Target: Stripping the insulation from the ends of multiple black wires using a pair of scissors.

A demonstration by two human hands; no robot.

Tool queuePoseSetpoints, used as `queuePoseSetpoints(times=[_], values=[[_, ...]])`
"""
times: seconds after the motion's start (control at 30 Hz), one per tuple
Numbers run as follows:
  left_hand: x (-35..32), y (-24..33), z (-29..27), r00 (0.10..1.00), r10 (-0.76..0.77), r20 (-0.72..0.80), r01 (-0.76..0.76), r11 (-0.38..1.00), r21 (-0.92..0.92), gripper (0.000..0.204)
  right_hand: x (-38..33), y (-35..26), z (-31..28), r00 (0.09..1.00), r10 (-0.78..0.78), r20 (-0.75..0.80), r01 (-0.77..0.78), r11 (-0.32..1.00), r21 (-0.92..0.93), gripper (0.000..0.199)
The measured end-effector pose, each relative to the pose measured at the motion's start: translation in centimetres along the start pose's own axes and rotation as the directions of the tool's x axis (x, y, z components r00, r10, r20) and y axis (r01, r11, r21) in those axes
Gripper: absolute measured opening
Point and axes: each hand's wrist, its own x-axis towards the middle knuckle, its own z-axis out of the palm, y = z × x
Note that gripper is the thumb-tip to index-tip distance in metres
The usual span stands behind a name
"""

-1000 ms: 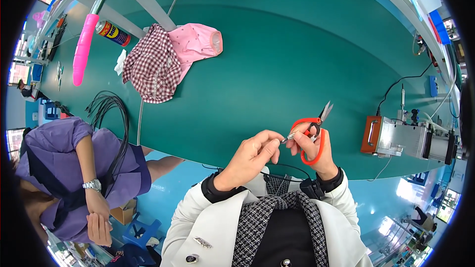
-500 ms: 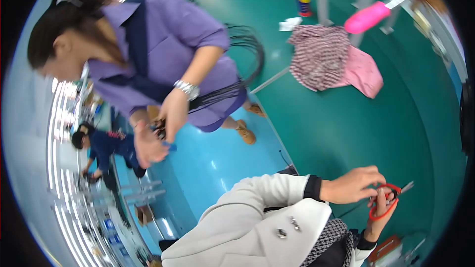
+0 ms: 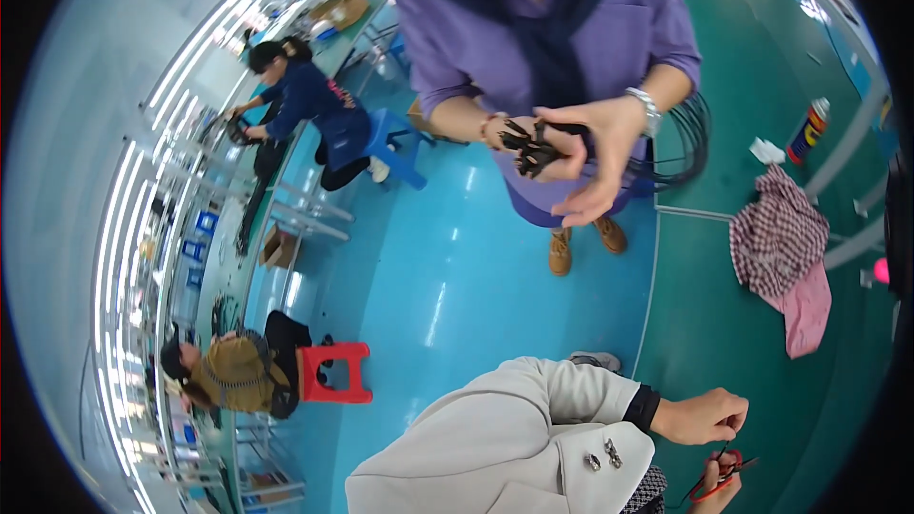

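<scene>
At the lower right, over the green tabletop (image 3: 666, 343), my left hand (image 3: 700, 417) is closed with fingers pinched on a thin black cable (image 3: 725, 450). Just below it, my right hand (image 3: 719, 487) is closed around red-handled scissors (image 3: 705, 493). The scissor tips point right, and the cable runs down close to the handles. Part of the right hand lies at the picture's dark rim. Across from me, a person in a purple shirt (image 3: 609, 29) holds a bunch of black cable ends (image 3: 529, 150) in one hand, with the other hand spread beside it.
Black cables (image 3: 700, 138) trail behind that person onto the bench. A checked cloth (image 3: 776, 228), a pink cloth (image 3: 807, 319), a spray can (image 3: 807, 131) and a white tissue (image 3: 766, 151) lie or stand on the right. Two people sit at left benches, near a red stool (image 3: 338, 371) and a blue stool (image 3: 395, 148).
The view has swung left, so the co-worker and cloths appear farther right. My hands have drawn closer to the lower right rim. The co-worker now faces me, black cable ends showing.
</scene>
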Motion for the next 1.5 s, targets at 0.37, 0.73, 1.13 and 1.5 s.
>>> queuePoseSetpoints(times=[0.37, 0.73, 1.13, 1.5], values=[[-10.9, 2.3, -8.9, 0.821, 0.058, -0.568, 0.033, 0.988, 0.149, 0.022, -0.2, -1.4, 5.8, 0.935, -0.246, 0.256, 0.284, 0.951, -0.123, 0.016], [-55.8, 14.0, -25.0, -0.724, 0.458, -0.516, 0.181, 0.847, 0.499, 0.065, 0.1, -3.0, 6.3, 0.924, -0.217, 0.315, 0.294, 0.93, -0.223, 0.012], [-89.3, 22.4, -18.6, -0.939, 0.094, -0.33, 0.048, 0.988, 0.146, 0.084, -2.1, -7.3, 16.5, 0.691, -0.527, 0.494, 0.679, 0.708, -0.195, 0.011], [-98.2, 23.6, -18.6, -0.904, -0.03, -0.428, -0.023, 1.0, -0.022, 0.093, -2.9, -9.0, 22.7, 0.178, -0.629, 0.757, 0.982, 0.063, -0.179, 0.005]])
